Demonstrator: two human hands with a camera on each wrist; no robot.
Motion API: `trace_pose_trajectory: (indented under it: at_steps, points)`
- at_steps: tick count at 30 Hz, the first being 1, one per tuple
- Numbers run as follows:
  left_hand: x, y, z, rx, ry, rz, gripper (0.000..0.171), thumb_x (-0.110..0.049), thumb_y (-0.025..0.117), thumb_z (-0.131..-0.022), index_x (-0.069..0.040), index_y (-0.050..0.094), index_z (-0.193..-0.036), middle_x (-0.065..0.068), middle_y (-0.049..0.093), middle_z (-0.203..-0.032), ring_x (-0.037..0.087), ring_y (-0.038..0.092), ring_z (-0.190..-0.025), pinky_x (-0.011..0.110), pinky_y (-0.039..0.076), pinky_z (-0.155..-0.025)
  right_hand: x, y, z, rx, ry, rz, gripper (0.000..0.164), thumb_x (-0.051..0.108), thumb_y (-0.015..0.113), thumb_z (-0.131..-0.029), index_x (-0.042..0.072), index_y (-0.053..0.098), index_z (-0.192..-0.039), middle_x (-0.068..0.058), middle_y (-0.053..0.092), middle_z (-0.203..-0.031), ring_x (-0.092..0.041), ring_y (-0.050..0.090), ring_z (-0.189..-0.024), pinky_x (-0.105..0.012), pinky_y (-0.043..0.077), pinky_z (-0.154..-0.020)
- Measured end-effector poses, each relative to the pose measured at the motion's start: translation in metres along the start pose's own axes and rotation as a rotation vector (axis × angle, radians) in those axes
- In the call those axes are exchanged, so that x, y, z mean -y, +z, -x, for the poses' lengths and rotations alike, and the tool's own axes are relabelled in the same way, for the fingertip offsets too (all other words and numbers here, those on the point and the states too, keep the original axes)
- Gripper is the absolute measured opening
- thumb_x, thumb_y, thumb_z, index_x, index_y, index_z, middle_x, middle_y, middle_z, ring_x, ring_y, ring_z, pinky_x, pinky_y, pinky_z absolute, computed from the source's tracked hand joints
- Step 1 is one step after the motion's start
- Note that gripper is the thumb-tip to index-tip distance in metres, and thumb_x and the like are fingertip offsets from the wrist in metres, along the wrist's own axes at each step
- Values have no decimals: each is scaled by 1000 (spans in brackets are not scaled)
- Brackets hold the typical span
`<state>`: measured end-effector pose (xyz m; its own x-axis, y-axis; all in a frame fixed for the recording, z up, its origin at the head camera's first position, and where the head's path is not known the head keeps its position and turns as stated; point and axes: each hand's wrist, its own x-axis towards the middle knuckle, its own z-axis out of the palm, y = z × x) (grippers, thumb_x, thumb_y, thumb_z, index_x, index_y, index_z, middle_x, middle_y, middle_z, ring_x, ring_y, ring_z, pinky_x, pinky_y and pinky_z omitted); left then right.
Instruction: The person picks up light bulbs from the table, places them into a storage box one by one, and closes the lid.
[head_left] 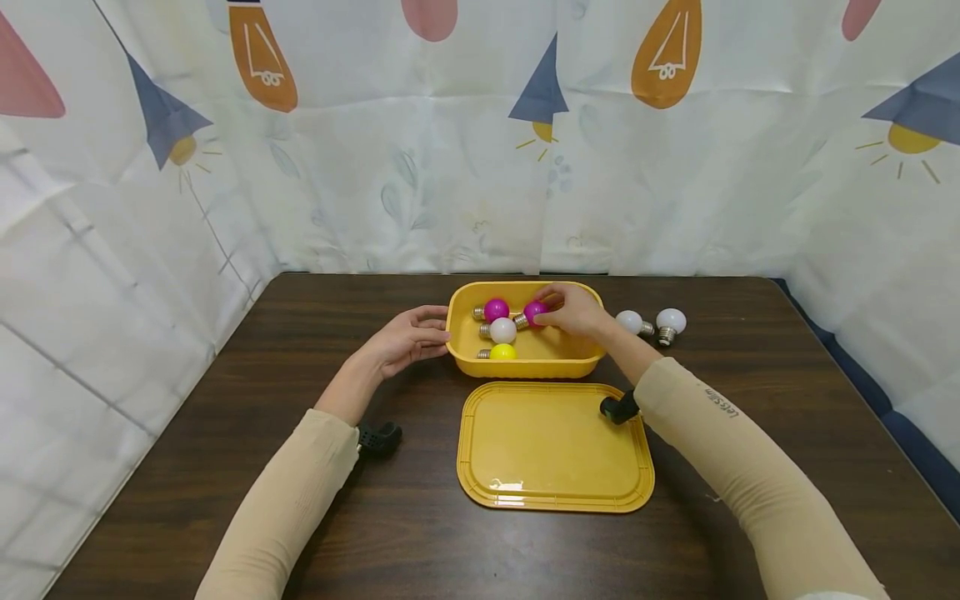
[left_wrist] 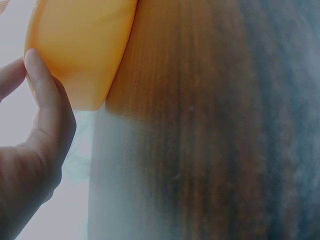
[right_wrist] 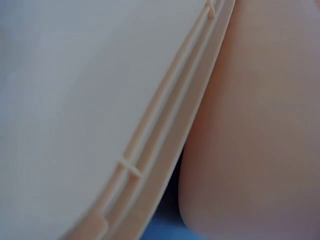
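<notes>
Inside the yellow bin, my right hand pinches a magenta light bulb between thumb and fingers, its screw base pointing left. Beside it lie another magenta bulb, a white bulb and a yellow bulb. My left hand touches the bin's left end with its fingers loosely extended; the left wrist view shows fingertips against the bin's wall. In the right wrist view appear only a ribbed lid edge and a smooth wall, both washed out; the hand is out of that frame.
A flat yellow lid lies in front of the bin, under my right forearm. Two white bulbs, one upright-looking and one lying, rest on the dark wooden table right of the bin. A printed curtain hangs behind.
</notes>
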<state>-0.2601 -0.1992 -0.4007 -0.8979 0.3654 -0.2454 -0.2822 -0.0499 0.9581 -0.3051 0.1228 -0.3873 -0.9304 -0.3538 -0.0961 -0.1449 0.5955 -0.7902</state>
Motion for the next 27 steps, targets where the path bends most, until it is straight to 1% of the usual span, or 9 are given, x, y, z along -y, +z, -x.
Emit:
trace_pose_trajectory:
  at_steps: [5,8,11,15,20,27]
  points:
    - [0,0,0,-3,-5,-9,61,3,60,-102,1,32,-155,26,54,-133,21,71,-94,36,58,-92,1,-5,1,-13,-17,43,41,15,77,-94,3,63,-131,-21,64,-132,-37,57,-122,-48,46,-107]
    - [0,0,0,-5,-5,-6,60,3,60,-102,1,33,-155,25,55,-131,21,72,-94,35,58,-92,1,-9,2,-17,-29,63,42,17,78,-93,4,62,-131,-20,64,-131,-36,59,-120,-49,45,-108]
    - [0,0,-1,-8,-7,-3,58,3,60,-102,0,35,-154,24,57,-129,22,72,-93,36,58,-93,2,-13,4,-18,-44,70,44,17,78,-93,3,62,-132,-21,64,-130,-36,61,-119,-49,46,-107]
    - [0,1,-1,-8,-9,-13,57,3,60,-102,0,36,-153,23,57,-129,22,72,-94,40,55,-97,2,-18,6,-20,-59,80,44,17,77,-94,3,62,-132,-21,64,-130,-35,61,-119,-48,48,-106]
    - [1,0,-1,-3,-3,-31,59,3,61,-101,0,35,-154,25,56,-132,22,71,-95,43,52,-101,2,-24,11,-13,-75,58,44,17,76,-95,2,62,-134,-21,63,-132,-36,59,-120,-50,47,-107]
    - [0,1,-1,-10,-7,-23,60,4,61,-101,-1,34,-154,26,54,-134,21,70,-92,37,58,-94,0,-32,19,4,-117,57,43,18,74,-97,1,61,-134,-20,62,-134,-37,58,-123,-52,45,-109]
